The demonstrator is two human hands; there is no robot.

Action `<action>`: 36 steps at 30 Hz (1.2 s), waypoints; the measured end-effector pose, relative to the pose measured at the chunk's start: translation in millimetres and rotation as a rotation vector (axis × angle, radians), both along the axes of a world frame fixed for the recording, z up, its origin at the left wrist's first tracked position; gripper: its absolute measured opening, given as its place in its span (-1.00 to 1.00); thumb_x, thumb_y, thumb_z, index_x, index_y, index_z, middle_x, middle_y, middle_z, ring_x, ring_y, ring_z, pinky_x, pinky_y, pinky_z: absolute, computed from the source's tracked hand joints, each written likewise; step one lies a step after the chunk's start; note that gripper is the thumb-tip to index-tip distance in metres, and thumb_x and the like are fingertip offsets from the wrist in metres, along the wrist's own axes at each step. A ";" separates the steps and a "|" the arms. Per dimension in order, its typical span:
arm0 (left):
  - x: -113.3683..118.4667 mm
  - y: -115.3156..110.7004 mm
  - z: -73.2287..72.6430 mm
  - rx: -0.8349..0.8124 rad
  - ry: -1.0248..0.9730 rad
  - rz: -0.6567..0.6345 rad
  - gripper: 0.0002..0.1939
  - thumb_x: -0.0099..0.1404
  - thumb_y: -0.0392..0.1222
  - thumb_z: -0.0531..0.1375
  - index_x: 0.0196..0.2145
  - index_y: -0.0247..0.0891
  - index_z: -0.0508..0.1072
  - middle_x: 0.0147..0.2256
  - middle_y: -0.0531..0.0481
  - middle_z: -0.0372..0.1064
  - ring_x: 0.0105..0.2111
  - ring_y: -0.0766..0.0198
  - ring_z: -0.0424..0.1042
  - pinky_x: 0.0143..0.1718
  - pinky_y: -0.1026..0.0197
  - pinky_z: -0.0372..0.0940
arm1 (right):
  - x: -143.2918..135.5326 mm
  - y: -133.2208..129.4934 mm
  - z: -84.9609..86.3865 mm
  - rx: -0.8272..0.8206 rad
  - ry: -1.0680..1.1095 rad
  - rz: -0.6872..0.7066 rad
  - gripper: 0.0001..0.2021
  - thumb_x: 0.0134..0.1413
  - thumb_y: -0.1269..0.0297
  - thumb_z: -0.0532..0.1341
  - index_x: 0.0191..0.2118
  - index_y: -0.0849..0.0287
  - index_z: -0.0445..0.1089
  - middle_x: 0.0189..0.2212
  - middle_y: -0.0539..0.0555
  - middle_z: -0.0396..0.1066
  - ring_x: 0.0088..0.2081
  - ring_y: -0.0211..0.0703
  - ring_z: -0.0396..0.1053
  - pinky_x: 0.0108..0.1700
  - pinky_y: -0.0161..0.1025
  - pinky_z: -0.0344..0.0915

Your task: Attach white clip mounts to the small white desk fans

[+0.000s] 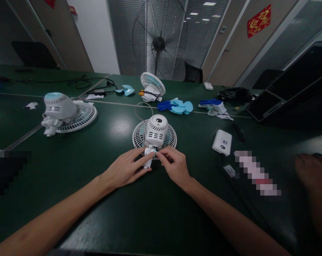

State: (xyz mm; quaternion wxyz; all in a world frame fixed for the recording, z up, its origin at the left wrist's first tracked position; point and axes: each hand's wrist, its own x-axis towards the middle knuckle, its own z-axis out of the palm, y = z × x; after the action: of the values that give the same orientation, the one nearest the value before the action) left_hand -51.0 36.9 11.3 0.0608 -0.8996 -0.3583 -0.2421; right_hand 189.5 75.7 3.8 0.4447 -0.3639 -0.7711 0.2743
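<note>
A small white fan (157, 131) lies face down on the green table, its round grille (172, 137) underneath and its motor housing on top. My left hand (127, 167) holds the white clamp-like base (148, 160) at the fan's near end, fingers on both sides of it. Thumb and forefinger of my right hand (175, 165) are pinched together at the joint between base and housing. A bluish-white bit shows near those fingertips, too small to name.
Another fan (62, 112) lies to the left, and a third fan (151, 87) at the back. Blue fan blades (182, 106), another blade set (125, 90), gloves (214, 106) and a white box (222, 142) lie around. Another person's hand (310, 170) is at the right edge.
</note>
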 end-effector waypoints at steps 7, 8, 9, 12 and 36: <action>-1.2 0.3 -1.4 -0.017 0.010 0.008 -0.45 0.54 -0.02 0.12 0.39 -0.21 0.21 0.23 -0.36 0.30 0.15 -0.09 0.44 0.04 -0.17 0.52 | -0.7 2.1 0.8 -0.118 0.028 0.054 -0.79 0.39 0.22 0.22 -0.30 0.14 0.49 -0.40 -0.01 0.43 -0.48 -0.28 0.39 -0.39 -0.29 0.33; -1.0 0.3 -1.3 -0.016 0.010 0.007 -0.45 0.54 -0.02 0.12 0.39 -0.21 0.21 0.23 -0.37 0.30 0.15 -0.09 0.44 0.03 -0.18 0.53 | -1.0 2.8 1.2 -0.138 0.037 0.069 -0.78 0.39 0.22 0.21 -0.32 0.15 0.48 -0.43 -0.03 0.41 -0.50 -0.30 0.38 -0.41 -0.29 0.32; -0.8 0.4 -1.1 -0.014 0.009 0.007 -0.45 0.55 -0.03 0.12 0.39 -0.22 0.21 0.23 -0.37 0.30 0.15 -0.10 0.44 0.03 -0.18 0.53 | -1.1 3.2 1.6 -0.157 0.044 0.084 -0.76 0.40 0.22 0.20 -0.33 0.15 0.47 -0.47 -0.05 0.39 -0.53 -0.31 0.37 -0.43 -0.30 0.31; -0.1 0.6 -0.5 -0.004 0.003 -0.001 -0.46 0.54 -0.04 0.12 0.38 -0.24 0.23 0.21 -0.39 0.32 0.13 -0.11 0.45 0.02 -0.18 0.53 | -0.7 2.6 2.5 -0.178 0.040 0.099 -0.76 0.41 0.22 0.18 -0.32 0.15 0.45 -0.49 -0.06 0.37 -0.54 -0.30 0.37 -0.45 -0.31 0.30; -1.6 0.3 -0.7 -0.010 0.005 0.005 -0.46 0.53 -0.03 0.14 0.37 -0.20 0.23 0.22 -0.36 0.31 0.15 -0.10 0.44 0.03 -0.18 0.53 | -0.3 -0.4 -3.3 -0.073 0.051 0.013 -0.86 0.33 0.21 0.30 -0.27 0.12 0.51 -0.37 0.00 0.46 -0.42 -0.24 0.41 -0.38 -0.28 0.37</action>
State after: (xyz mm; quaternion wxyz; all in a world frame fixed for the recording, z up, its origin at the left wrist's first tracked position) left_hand -52.6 37.2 10.5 0.0579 -0.8996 -0.3615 -0.2380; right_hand 189.3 75.3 0.5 0.4488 -0.3680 -0.7513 0.3142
